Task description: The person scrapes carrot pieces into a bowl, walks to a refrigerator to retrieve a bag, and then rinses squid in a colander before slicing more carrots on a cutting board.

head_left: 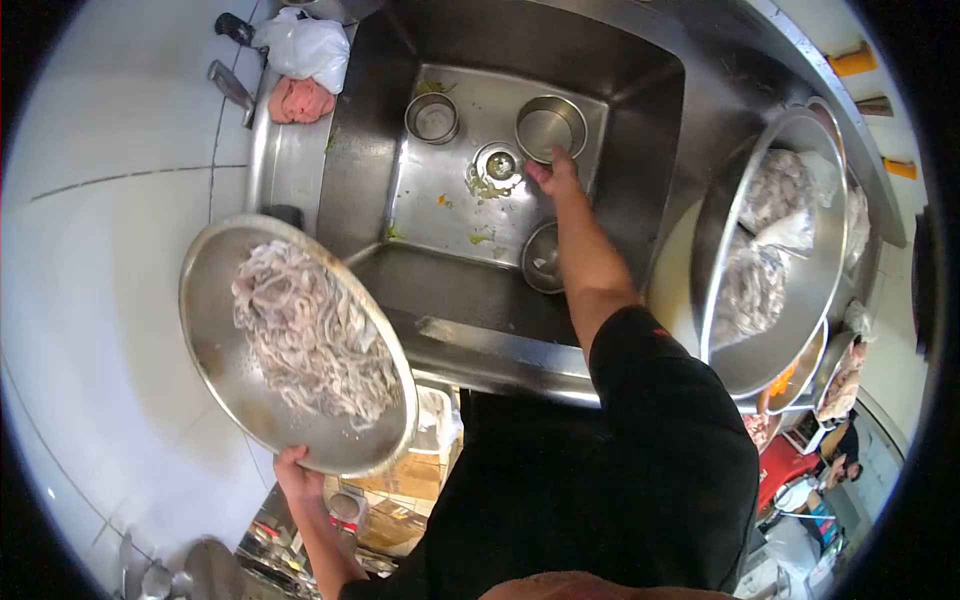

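Note:
In the head view, my left hand grips the near rim of a large metal bowl. The bowl is tilted at the left side of the sink and holds a heap of pale, greyish strips that look like raw seafood or tripe. My right hand reaches down into the sink, with its fingers at the near rim of a round metal container; the fingertips are partly hidden. A smaller round metal tin stands at the left of the sink floor. Beside my right forearm is another round metal container, partly covered.
The steel sink has green scraps around its drain. At right, a big metal basin holds bagged items. On the left ledge lie a white plastic bag, a pink cloth-like lump and a metal handle.

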The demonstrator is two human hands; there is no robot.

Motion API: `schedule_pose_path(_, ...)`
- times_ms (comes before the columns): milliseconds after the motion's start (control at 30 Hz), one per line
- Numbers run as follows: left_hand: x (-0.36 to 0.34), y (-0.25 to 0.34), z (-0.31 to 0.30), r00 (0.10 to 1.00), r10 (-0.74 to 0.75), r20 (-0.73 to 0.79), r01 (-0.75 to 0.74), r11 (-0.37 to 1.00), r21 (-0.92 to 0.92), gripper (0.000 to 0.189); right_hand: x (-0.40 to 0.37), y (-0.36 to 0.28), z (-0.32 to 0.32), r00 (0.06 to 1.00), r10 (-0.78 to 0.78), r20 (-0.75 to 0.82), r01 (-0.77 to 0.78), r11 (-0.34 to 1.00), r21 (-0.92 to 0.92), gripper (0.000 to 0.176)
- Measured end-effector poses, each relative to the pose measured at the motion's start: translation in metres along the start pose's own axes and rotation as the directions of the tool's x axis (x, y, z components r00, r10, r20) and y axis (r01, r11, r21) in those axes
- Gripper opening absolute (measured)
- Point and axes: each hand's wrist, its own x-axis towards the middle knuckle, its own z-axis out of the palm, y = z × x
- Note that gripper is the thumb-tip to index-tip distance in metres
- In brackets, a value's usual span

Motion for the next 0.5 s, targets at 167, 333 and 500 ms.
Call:
schedule_pose_path(167,-0.014,0.007,0.039,0.999,0.045,-0.009,-0.045,0.999,0.011,0.061,0.045,0.001,-0.005,0.998,-0.045,-0.044,0.043,0.997,-0.061,0.043)
schedule_pose_path(333,-0.013,0.010,0.033,1.000,0.002,-0.010,-0.002,1.000,-0.006,0.061,0.005,0.009,0.015,0.992,-0.122,0.029,0.125,0.955,-0.270,0.038)
schedule_pose_path(500,-0.003,0.002,0.011,0.999,0.037,0.022,-0.037,0.999,-0.005,0.059,-0.025,0.039,0.039,0.999,0.001,0.047,0.010,0.971,-0.240,0.039)
